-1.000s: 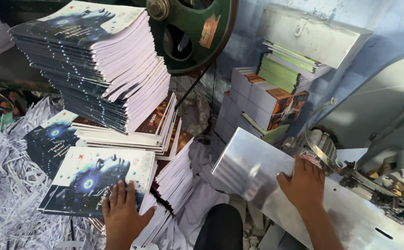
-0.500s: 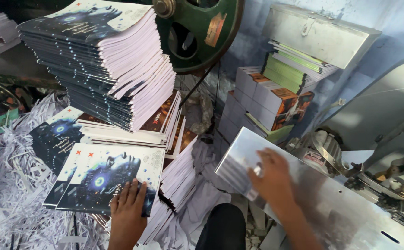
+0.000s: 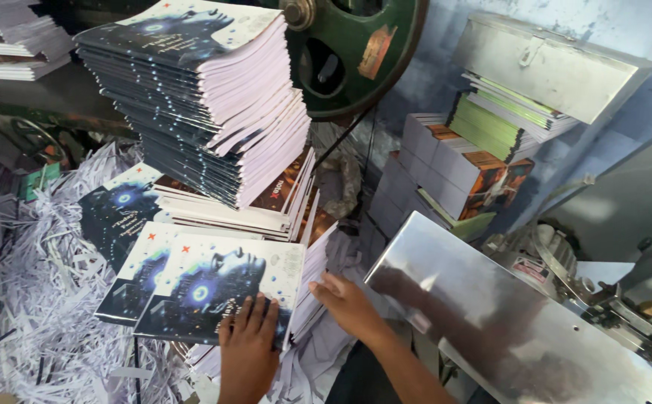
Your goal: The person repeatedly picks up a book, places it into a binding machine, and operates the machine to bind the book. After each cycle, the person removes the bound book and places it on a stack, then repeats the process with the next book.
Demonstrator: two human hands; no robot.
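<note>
My left hand [image 3: 248, 349] lies flat, fingers spread, on the near edge of a dark-covered booklet [image 3: 221, 288] that tops a low pile. My right hand [image 3: 347, 303] reaches across to the right side of that same pile, fingers by the white page edges, holding nothing that I can see. Behind the pile rises a tall, leaning stack of the same booklets [image 3: 199, 97] on top of other flat stacks.
Shredded white paper trimmings [image 3: 34, 299] cover the left side. A shiny metal machine table [image 3: 490, 314] slants at the right. A large green wheel [image 3: 356, 52] stands behind, with more book stacks [image 3: 460, 164] and a grey metal box [image 3: 550, 63] beyond.
My right hand has left the metal table and moved left and down to the side of the booklet pile. My left hand stays on the top booklet.
</note>
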